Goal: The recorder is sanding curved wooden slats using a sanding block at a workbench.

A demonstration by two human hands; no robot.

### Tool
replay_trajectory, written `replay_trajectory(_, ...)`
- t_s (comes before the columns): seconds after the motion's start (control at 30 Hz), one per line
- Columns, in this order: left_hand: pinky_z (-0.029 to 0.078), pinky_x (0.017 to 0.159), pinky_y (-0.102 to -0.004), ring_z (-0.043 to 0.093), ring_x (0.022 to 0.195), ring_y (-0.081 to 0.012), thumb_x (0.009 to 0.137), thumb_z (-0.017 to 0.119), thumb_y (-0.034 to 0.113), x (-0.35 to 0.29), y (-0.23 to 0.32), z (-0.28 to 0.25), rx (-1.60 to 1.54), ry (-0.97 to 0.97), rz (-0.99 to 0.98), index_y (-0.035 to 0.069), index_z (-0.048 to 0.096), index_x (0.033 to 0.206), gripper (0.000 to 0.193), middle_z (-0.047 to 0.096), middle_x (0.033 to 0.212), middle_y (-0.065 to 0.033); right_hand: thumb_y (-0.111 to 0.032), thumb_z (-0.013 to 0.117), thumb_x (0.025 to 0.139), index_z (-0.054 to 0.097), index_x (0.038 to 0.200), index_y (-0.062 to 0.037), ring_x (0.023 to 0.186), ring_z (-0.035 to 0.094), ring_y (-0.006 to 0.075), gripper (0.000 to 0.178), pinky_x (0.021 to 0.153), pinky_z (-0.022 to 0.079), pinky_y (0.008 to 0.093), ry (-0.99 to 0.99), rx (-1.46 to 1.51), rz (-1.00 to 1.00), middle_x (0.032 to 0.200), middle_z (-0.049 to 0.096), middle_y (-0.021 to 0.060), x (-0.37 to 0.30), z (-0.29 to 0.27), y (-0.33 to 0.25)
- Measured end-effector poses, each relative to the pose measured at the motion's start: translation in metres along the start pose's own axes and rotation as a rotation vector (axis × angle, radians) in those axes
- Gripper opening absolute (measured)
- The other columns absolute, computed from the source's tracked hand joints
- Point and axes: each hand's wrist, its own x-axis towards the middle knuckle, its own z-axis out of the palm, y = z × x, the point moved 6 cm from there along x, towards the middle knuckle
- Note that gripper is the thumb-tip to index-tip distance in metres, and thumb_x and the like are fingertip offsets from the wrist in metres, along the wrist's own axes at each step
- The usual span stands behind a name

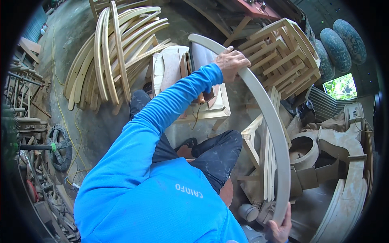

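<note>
A long curved wooden slat [273,121], pale and smooth, arcs down my right side. My left hand [232,65] grips it near its upper end, with the arm stretched across my body. My right hand [278,230] is closed round its lower end, at the bottom edge of the view, with part of the hand cut off. In front of my knees stands a low wooden bench [216,113] with boards and a small wooden-handled tool [201,98] on it. Below the slat, several straight-looking narrow pale strips [267,162] lean together.
Many curved slats [109,52] are piled at the front left. A stack of wooden frames [283,56] stands at the far right, near dark inner tubes [351,42]. Carved wooden parts [340,146] lie to the right. A yellow cord [60,109] crosses the floor beside a spoked wheel [60,148].
</note>
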Motion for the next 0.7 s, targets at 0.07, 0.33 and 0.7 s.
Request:
replay_trajectory(0.07,0.041,0.105,-0.0525,0.063,0.115,-0.0275,0.062,0.091,0.022,0.004,-0.003,0.0,-0.14,-0.093,-0.068,0.022,0.068,0.114,0.056,0.069,0.111,-0.0019,-0.013,0.079,0.089,0.029,0.162,-0.0032,0.104,0.064,0.0219,0.089,0.085,0.053,0.0324,0.024,-0.02,-0.13,0.133,0.061,0.0188,-0.007,-0.025,0.009)
replay_trajectory(0.33,0.033,0.104,-0.0463,0.06,0.105,-0.0237,0.058,0.088,0.009,0.008,0.025,-0.07,-0.062,0.398,-0.111,0.023,0.074,0.091,0.039,0.065,0.093,0.0003,-0.064,0.036,0.105,0.015,0.166,-0.0153,0.056,0.061,0.0126,0.08,0.039,0.047,0.0238,0.383,0.736,-0.555,0.104,0.068,0.0167,0.072,-0.06,0.107)
replay_trajectory(0.7,0.028,0.107,-0.0617,0.057,0.107,-0.0267,0.075,0.075,0.014,0.009,0.049,-0.136,-0.014,0.489,-0.112,0.021,0.07,0.087,0.014,0.058,0.092,-0.0027,-0.028,0.079,0.09,0.014,0.165,-0.0196,0.134,0.053,0.0349,0.1,0.103,0.053,0.0466,-0.201,1.071,-0.576,0.156,0.044,0.0202,0.203,0.173,-0.033)
